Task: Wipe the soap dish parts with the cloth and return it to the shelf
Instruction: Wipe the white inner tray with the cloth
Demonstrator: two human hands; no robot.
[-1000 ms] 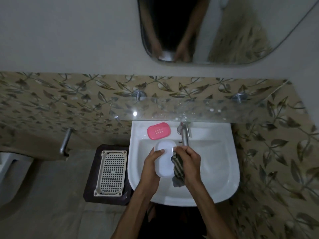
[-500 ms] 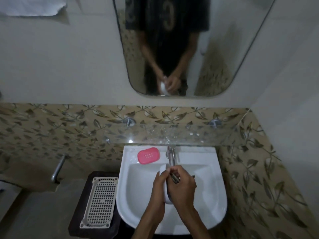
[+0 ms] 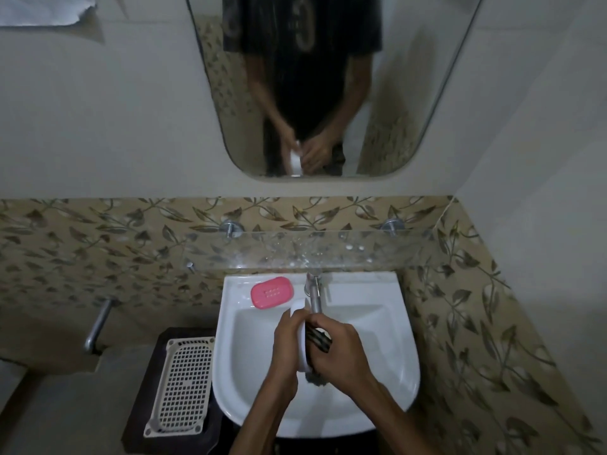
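Dish, white, stands on edge over the sink, left hand clamped on its back, right hand pressing the cloth inside. Light, rigid, probably slick plastic; best gripped by the rims. Pink part waits on the ledge.

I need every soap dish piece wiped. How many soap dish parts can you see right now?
2. The pink part lies on the sink ledge, left of the tap. The white part is in the left hand, on edge over the basin. Others may be hidden.
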